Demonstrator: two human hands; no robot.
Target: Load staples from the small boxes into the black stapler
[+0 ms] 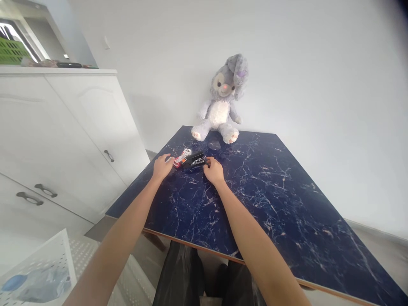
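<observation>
On the dark blue marbled table (255,199) lies a black stapler (194,160) with a small red and white box (181,158) right beside it on the left. My left hand (162,166) rests at the box, fingers curled towards it. My right hand (213,170) sits at the stapler's right end, fingertips closed against it. Both arms reach forward over the table's near edge.
A grey plush rabbit (221,100) sits against the white wall at the table's far edge, a small dark lump (214,145) in front of it. White cabinets with dark handles (63,140) stand on the left. A printed sheet (35,276) lies at lower left.
</observation>
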